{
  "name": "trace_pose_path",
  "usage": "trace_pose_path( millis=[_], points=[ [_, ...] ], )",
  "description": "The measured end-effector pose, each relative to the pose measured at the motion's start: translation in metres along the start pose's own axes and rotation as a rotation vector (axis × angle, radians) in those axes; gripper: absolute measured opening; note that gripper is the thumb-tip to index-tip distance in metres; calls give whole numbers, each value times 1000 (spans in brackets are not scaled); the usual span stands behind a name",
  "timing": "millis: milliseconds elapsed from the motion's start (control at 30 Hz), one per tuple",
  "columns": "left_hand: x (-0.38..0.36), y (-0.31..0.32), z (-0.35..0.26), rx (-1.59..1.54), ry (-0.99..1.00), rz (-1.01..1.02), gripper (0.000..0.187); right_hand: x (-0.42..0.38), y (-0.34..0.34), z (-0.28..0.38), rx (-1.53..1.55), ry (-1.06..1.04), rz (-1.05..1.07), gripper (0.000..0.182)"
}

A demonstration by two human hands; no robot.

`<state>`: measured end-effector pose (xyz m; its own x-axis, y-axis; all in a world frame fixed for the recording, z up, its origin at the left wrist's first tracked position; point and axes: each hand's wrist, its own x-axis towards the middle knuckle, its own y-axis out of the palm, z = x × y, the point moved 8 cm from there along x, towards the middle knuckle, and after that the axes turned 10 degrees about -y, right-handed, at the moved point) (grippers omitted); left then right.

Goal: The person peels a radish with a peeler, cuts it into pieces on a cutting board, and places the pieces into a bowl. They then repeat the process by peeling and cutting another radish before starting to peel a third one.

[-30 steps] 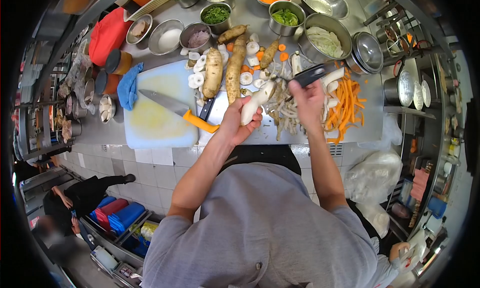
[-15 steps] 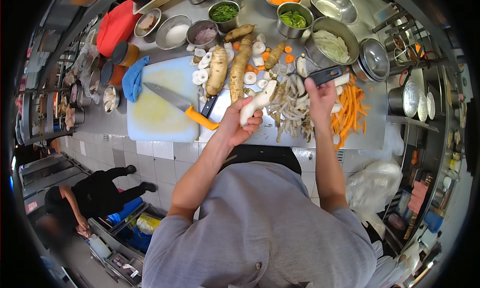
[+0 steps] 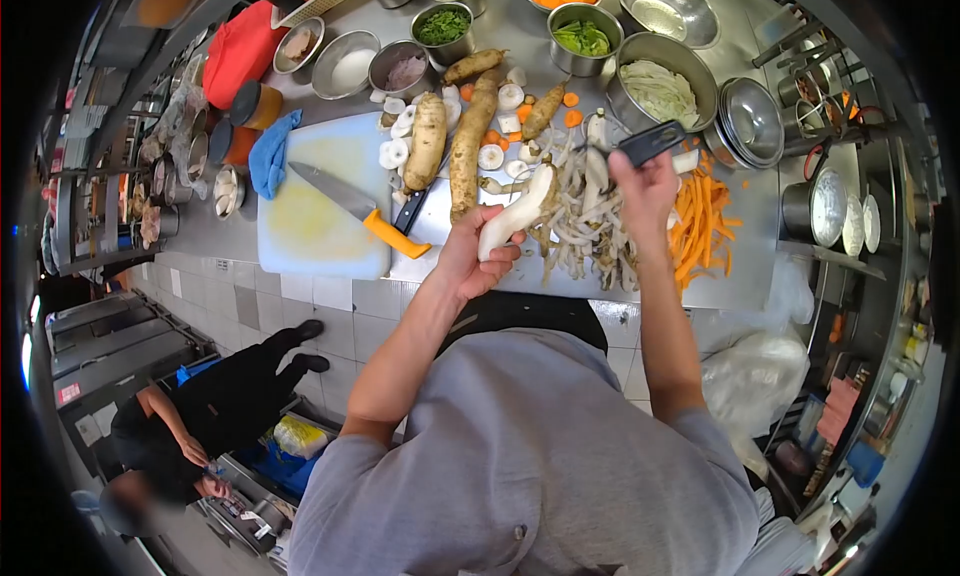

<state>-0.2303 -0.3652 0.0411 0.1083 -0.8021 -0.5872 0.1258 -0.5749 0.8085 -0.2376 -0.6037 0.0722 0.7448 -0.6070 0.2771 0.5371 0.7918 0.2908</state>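
My left hand (image 3: 482,251) is wrapped round the lower end of a white root vegetable (image 3: 520,214), mostly peeled, with brown skin at its upper end. A black peeler (image 3: 653,143) is gripped in my right hand (image 3: 645,191), apart from the root; the blade is hard to make out. Between and beyond my hands lies a heap of pale peelings (image 3: 590,211). Unpeeled brown roots (image 3: 427,141) lie above my left hand among white and orange cut ends. To the left, a knife with a yellow handle (image 3: 395,234) rests partly on the white cutting board (image 3: 320,246).
Orange peelings (image 3: 700,226) lie on the right. Metal bowls hold cabbage (image 3: 655,91), green leaves (image 3: 582,38) and chopped greens (image 3: 443,26). A blue cloth (image 3: 272,156) lies at the board's left edge. Behind on the left, a person in black (image 3: 235,391) stands by another counter.
The root has tilted slightly in my left hand, and its upper end shows more brown skin. The peeler has shifted slightly left and up. The person in black has moved.
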Motion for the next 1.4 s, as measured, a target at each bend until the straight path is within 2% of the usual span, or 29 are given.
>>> trace_pose_path(
  millis=[167, 267, 300, 400, 500, 600, 633, 767, 867, 900, 1000, 1033, 1133, 1167, 1267, 1333, 1400],
  points=[
    [8, 5, 8, 3, -16, 57, 29, -45, 50, 6, 75, 63, 297, 31],
    [4, 13, 14, 22, -16, 52, 26, -14, 50, -7, 139, 153, 242, 30],
    [4, 12, 15, 23, -27, 65, 27, 0, 48, -14, 139, 115, 226, 26],
    [-4, 18, 22, 11, -41, 89, 31, 41, 21, -56, -59, 155, 121, 23],
    [-10, 13, 16, -49, 8, 134, 35, 55, -13, -75, -147, 90, -71, 21],
    [-13, 0, 11, -164, 34, 238, 38, 53, -10, -45, -28, 39, -112, 20],
    [-16, -2, 9, -176, 38, 271, 38, 48, -7, -40, -25, 28, -95, 19],
    [-28, -16, -4, -106, 155, 346, 41, 13, 28, -59, -83, 250, 176, 18],
    [-56, -34, -30, 127, 439, -22, 42, -17, 42, -100, -393, 460, 552, 18],
    [-67, -37, -39, 231, 485, -22, 42, -21, 46, -110, -422, 454, 570, 18],
    [-99, -62, -63, 235, 664, -206, 46, -20, 57, -120, -427, 398, 462, 27],
    [-112, -73, -72, 282, 693, -212, 46, -10, 57, -107, -689, 169, 354, 34],
    [-154, -106, -105, 388, 803, -332, 41, -9, 99, -54, -1045, -305, 322, 36],
    [-169, -118, -116, 322, 843, -371, 39, -15, 118, -58, -980, -136, 423, 33],
    [-207, -171, -156, 384, 906, -514, 41, -67, 205, -61, -819, 4, 705, 30],
    [-232, -204, -180, 477, 935, -712, 40, -111, 264, -66, -721, -78, 829, 30],
    [-254, -234, -205, 592, 902, -878, 38, -146, 310, -81, -812, -85, 939, 32]
  ],
)
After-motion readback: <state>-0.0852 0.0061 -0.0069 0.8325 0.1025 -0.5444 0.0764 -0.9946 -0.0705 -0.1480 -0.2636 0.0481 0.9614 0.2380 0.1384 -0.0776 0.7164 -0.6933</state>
